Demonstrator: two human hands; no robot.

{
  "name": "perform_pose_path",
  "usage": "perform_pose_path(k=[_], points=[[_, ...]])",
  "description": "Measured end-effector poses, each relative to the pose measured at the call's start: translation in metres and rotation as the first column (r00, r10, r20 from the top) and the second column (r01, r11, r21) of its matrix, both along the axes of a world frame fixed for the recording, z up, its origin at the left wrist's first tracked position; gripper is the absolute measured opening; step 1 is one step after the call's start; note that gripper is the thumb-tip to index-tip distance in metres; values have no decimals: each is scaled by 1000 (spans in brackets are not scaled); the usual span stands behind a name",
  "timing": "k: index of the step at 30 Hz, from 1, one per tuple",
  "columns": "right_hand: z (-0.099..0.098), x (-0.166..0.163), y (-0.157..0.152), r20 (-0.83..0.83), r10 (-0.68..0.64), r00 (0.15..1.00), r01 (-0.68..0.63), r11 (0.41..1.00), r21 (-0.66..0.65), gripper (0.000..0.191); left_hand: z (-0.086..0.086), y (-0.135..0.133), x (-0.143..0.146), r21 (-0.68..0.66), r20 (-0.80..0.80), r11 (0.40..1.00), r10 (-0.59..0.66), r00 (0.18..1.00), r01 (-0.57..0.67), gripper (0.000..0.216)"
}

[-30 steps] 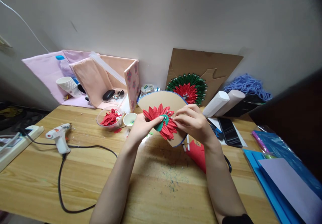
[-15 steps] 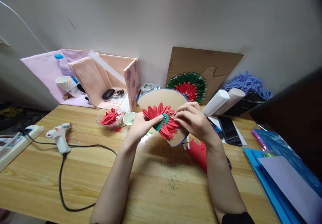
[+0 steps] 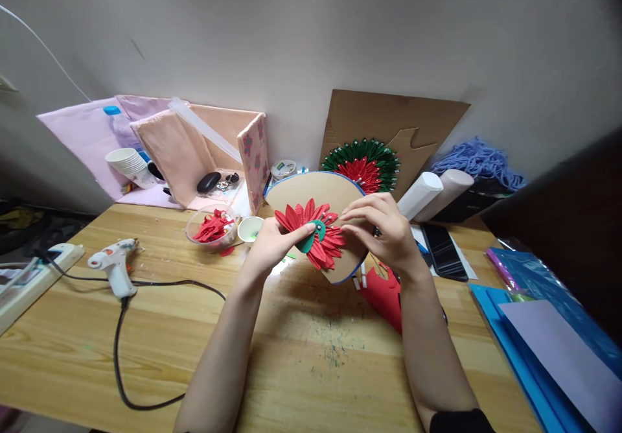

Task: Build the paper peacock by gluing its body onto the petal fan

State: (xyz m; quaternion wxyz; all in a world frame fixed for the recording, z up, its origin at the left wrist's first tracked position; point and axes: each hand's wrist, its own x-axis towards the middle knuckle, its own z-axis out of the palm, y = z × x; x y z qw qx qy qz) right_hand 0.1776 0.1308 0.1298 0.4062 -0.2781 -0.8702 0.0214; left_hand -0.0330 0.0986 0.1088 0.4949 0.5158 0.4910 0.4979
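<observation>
My left hand (image 3: 266,246) grips a round cardboard disc (image 3: 304,185) with a blue edge, its thumb pressing on a green piece (image 3: 311,240) shaped like a bird's head and body. Layered red petals (image 3: 323,251) fan out around that piece, and a few pale beads show among them. At the disc's right side, my right hand (image 3: 379,229) hovers by the petal tips, thumb and fingers slightly apart with nothing visible between them. The fingers of my left hand behind the disc are hidden.
A glue gun (image 3: 116,268) lies left, its black cord looping over the table. Nearby stand a bowl of red pieces (image 3: 212,225) and a paper cup (image 3: 250,229). Red material (image 3: 381,297) lies under my right forearm. Behind, a green-and-red fan decoration (image 3: 362,167) leans against cardboard (image 3: 398,122).
My right hand has drawn back slightly to the right from the petals, its fingers loosening. My left hand and the disc have stayed in place.
</observation>
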Motion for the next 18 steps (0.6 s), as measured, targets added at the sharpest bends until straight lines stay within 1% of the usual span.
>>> perform_pose_path(k=[3, 6, 12, 18], points=[[1, 0, 0, -31, -39, 999, 39, 999, -7, 10, 1, 0, -1, 0, -35, 1000, -27, 999, 27, 35], [1, -1, 0, -17, -23, 1000, 23, 1000, -12, 11, 2, 0, -1, 9, -67, 998, -63, 996, 64, 33], [-1, 0, 1, -2, 7, 1000, -7, 1000, -12, 11, 2, -1, 0, 36, -39, 987, -157, 987, 158, 31], [-2, 1, 1, 46, 10, 999, -10, 1000, -16, 6, 1, -1, 0, 43, -62, 984, -171, 983, 173, 28]])
